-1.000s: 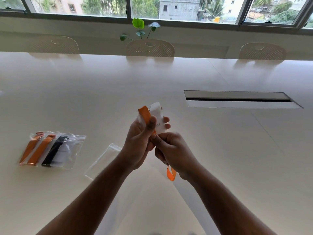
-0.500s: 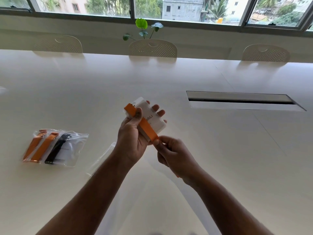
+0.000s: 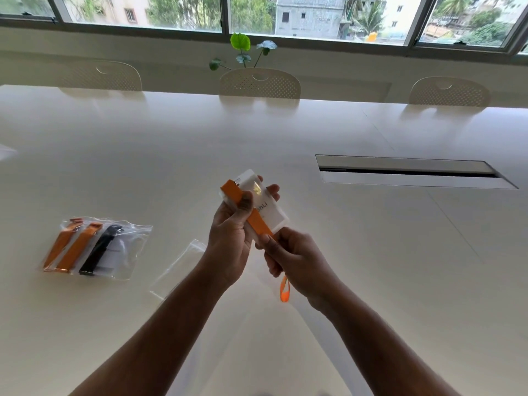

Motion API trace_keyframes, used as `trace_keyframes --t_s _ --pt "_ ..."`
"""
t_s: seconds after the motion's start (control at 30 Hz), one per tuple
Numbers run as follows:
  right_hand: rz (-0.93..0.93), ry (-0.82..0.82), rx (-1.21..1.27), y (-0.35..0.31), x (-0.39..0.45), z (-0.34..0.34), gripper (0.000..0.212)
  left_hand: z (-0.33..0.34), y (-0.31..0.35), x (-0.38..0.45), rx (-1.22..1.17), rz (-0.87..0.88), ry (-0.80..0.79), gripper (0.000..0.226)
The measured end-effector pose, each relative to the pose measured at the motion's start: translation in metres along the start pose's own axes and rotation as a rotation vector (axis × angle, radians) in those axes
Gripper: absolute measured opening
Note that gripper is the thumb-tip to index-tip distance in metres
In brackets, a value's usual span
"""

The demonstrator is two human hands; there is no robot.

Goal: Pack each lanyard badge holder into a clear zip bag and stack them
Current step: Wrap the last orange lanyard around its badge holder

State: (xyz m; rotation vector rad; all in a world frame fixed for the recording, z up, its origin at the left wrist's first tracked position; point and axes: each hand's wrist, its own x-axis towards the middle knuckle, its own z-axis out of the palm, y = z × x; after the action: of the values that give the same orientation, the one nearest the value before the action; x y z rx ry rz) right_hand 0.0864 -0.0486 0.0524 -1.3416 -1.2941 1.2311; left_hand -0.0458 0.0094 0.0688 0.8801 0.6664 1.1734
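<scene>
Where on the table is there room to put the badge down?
Bare table lies right of the right hand, below the cable slot. More lies between the hands and the far chairs. It is crowded on the left: the packed bags and an empty zip bag lie beside the left hand.
</scene>
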Motion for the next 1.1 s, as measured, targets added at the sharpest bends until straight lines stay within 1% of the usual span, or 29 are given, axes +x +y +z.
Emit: trace_keyframes --t_s 0.07,0.17,0.2,0.27,0.3,0.33,0.37,0.4,0.43,0.47,0.5,0.57,0.6,0.67,0.73,0.8,0.9,1.0,1.1 --pt "-0.023 -0.021 0.058 0.0 -0.002 -0.001 0.032 -0.005 -0.004 0.002 0.005 -0.02 0.035 0.046" --pt "-0.092 -0.039 0.16 -0.001 -0.003 -0.002 0.032 -0.016 -0.012 0.005 0.091 -0.085 0.127 0.054" --pt "-0.11 -0.039 0.182 -0.002 -0.002 -0.003 0.03 -0.017 -0.014 0.005 0.13 -0.107 0.16 0.059" --pt "-0.132 -0.045 0.215 -0.003 -0.002 -0.005 0.027 -0.019 -0.018 0.003 0.264 -0.115 0.214 0.082" --pt "-0.134 -0.056 0.237 -0.004 -0.001 -0.007 0.027 -0.021 -0.019 0.0 0.4 -0.065 0.228 0.092" --pt "-0.131 -0.072 0.263 -0.004 -0.001 -0.009 0.026 -0.022 -0.019 -0.002 0.585 0.041 0.217 0.094" --pt "-0.125 -0.09 0.288 -0.005 -0.001 -0.012 0.026 -0.027 -0.019 -0.002 0.775 0.183 0.173 0.086" --pt "-0.116 -0.109 0.312 -0.005 -0.001 -0.014 0.026 -0.031 -0.018 -0.001 0.943 0.312 0.101 0.071" --pt "-0.107 -0.128 0.337 -0.005 -0.001 -0.016 0.025 -0.034 -0.016 -0.001 1.065 0.388 0.007 0.057" --pt "-0.101 -0.147 0.366 -0.006 0.0 -0.018 0.025 -0.035 -0.013 -0.002 1.117 0.407 -0.105 0.051" --pt "-0.097 -0.166 0.396 -0.006 0.0 -0.019 0.025 -0.033 -0.011 -0.004 1.079 0.385 -0.206 0.053" --pt "-0.097 -0.201 0.447 -0.009 0.0 -0.021 0.025 -0.029 -0.01 -0.009 0.91 0.35 -0.359 0.062" --pt "-0.101 -0.214 0.46 -0.011 -0.001 -0.021 0.025 -0.026 -0.011 -0.013 0.871 0.332 -0.391 0.067" --pt "-0.107 -0.229 0.465 -0.016 -0.001 -0.021 0.024 -0.02 -0.015 -0.018 0.819 0.276 -0.402 0.077" --pt "-0.109 -0.226 0.455 -0.019 -0.002 -0.02 0.022 -0.015 -0.017 -0.021 0.704 0.221 -0.355 0.08" --pt "-0.109 -0.206 0.434 -0.021 -0.004 -0.019 0.022 -0.012 -0.019 -0.021 0.592 0.214 -0.294 0.077" --pt "-0.089 -0.183 0.401 -0.021 -0.007 -0.02 0.025 -0.003 -0.015 -0.021 0.511 0.213 -0.222 0.063" --pt "-0.039 -0.21 0.297 -0.017 -0.013 -0.017 0.025 -0.002 -0.008 -0.017 0.289 0.187 -0.128 0.048" --pt "0.015 -0.221 0.206 -0.013 -0.017 -0.009 0.029 -0.005 -0.002 -0.01 0.106 0.119 -0.05 0.042"
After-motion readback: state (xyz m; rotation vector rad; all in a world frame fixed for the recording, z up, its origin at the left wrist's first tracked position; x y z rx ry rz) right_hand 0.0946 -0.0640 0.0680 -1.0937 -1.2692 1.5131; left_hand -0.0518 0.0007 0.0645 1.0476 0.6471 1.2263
